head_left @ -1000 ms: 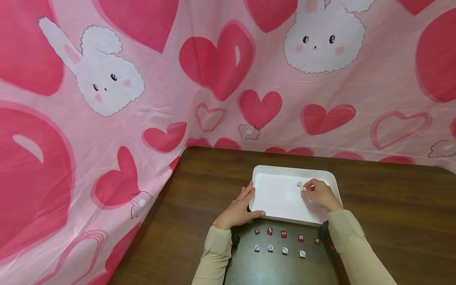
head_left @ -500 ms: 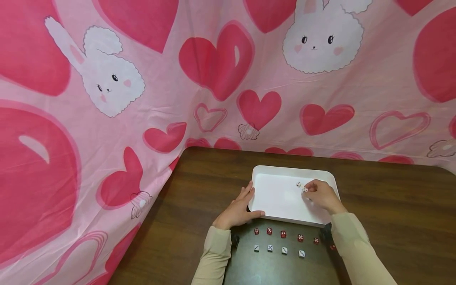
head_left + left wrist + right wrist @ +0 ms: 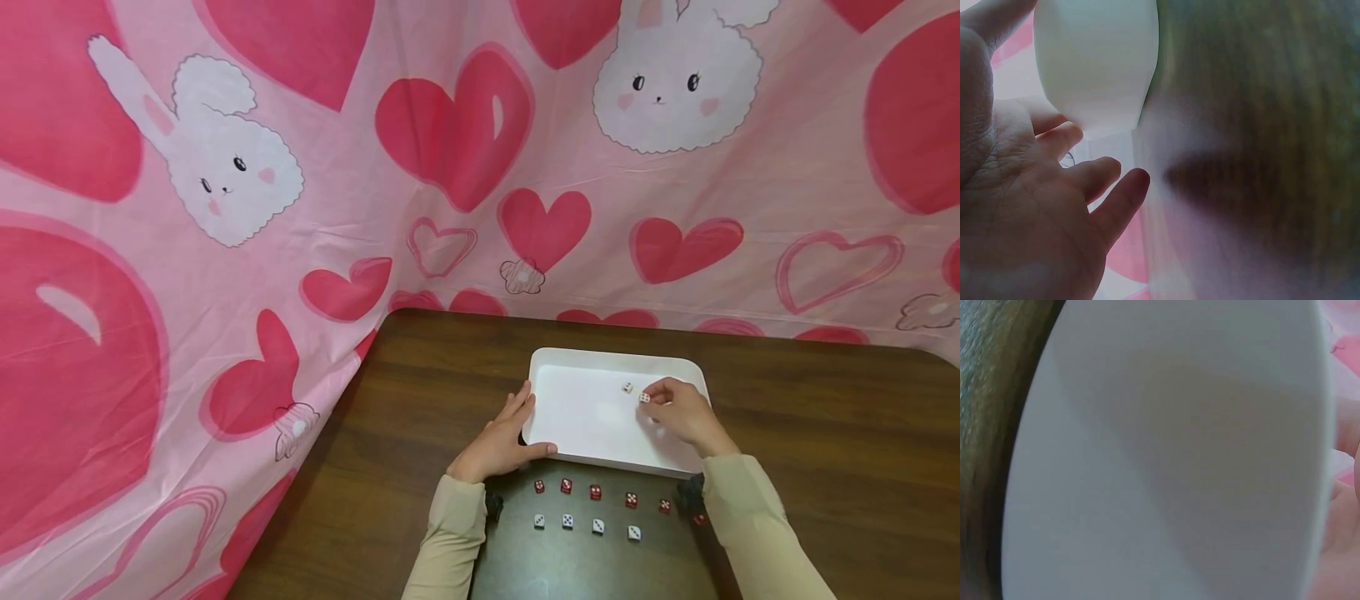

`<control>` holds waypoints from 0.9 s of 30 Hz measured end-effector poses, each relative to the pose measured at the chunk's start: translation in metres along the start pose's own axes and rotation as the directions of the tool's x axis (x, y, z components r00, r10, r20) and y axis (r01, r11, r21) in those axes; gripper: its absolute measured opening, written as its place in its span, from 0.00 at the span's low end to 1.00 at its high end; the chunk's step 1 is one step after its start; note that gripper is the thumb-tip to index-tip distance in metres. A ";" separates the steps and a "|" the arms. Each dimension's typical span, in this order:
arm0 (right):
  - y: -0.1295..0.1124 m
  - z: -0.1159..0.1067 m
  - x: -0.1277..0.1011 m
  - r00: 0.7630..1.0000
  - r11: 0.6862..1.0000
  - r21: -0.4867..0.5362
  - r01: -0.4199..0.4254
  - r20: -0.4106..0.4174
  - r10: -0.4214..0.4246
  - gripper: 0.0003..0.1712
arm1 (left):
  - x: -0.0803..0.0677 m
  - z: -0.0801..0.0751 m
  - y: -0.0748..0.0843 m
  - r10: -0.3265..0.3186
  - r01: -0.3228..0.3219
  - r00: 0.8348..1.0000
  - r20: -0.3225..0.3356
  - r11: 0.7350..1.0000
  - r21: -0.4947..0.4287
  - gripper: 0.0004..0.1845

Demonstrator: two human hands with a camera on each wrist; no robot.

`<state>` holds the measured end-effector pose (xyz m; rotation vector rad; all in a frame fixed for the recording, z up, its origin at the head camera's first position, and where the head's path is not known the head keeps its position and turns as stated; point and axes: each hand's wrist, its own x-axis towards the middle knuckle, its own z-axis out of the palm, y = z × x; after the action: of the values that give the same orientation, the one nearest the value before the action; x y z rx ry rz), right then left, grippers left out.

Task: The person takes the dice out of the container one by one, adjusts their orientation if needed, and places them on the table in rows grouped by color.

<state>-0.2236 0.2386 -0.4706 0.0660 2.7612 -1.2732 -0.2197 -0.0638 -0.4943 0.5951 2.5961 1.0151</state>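
Observation:
In the head view a white tray (image 3: 592, 417) lies on the table. My left hand (image 3: 491, 448) rests at its near left corner, thumb on the front rim and fingers spread along the left side. The left wrist view shows that hand (image 3: 1041, 187) with loosely extended fingers beside the tray's outer wall (image 3: 1097, 62). Over the tray's right half, my right hand (image 3: 682, 412) pinches a white die (image 3: 644, 398) between thumb and fingertips. Another white die (image 3: 627, 387) sits just left of it. In the right wrist view the tray wall (image 3: 1166, 456) hides most of the hand.
Before the tray is a dark greenish surface (image 3: 585, 571). On it stand a row of red dice (image 3: 596, 492) and a nearer row of white dice (image 3: 597, 527). The brown wooden table (image 3: 825, 417) extends around. A pink heart-patterned cloth (image 3: 450, 233) hangs behind and left.
My right hand, still pinching the die, has shifted very slightly right, away from the other die in the tray. The left hand stays in place.

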 end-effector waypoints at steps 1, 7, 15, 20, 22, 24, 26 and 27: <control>0.000 0.000 0.000 1.000 1.000 0.006 0.003 -0.001 -0.003 0.17 | 0.000 0.000 0.000 0.000 0.000 1.000 -0.001 1.000 -0.004 0.50; 0.001 -0.002 -0.002 0.999 0.999 0.020 0.029 -0.022 -0.029 0.16 | 0.001 0.001 0.000 -0.002 0.002 1.000 -0.004 1.000 0.000 0.50; -0.001 -0.008 -0.009 1.000 0.999 0.025 0.023 -0.013 -0.023 0.18 | 0.002 0.001 0.001 -0.016 0.016 1.000 0.011 1.000 0.001 0.51; -0.004 -0.010 -0.014 0.998 0.999 0.014 0.039 -0.042 -0.038 0.17 | 0.002 0.001 0.001 -0.019 0.019 1.000 0.010 1.000 -0.004 0.50; -0.005 -0.010 -0.016 0.997 0.999 0.008 0.053 -0.062 -0.052 0.16 | 0.002 0.001 0.002 -0.020 0.020 1.000 0.008 1.000 -0.007 0.50; -0.006 -0.011 -0.017 0.995 0.998 0.006 0.067 -0.078 -0.067 0.16 | 0.002 0.001 0.002 -0.019 0.019 1.000 0.006 1.000 -0.007 0.50; -0.006 -0.011 -0.019 0.993 0.997 0.005 0.080 -0.089 -0.080 0.15 | 0.001 0.001 0.002 -0.020 0.021 1.000 0.006 1.000 -0.007 0.50; -0.007 -0.011 -0.020 0.992 0.996 0.005 0.086 -0.091 -0.085 0.15 | 0.001 0.001 0.002 -0.019 0.019 1.000 0.004 1.000 -0.006 0.50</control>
<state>-0.2053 0.2431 -0.4561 0.0070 2.8641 -1.3355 -0.2197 -0.0614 -0.4934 0.5686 2.5892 1.0149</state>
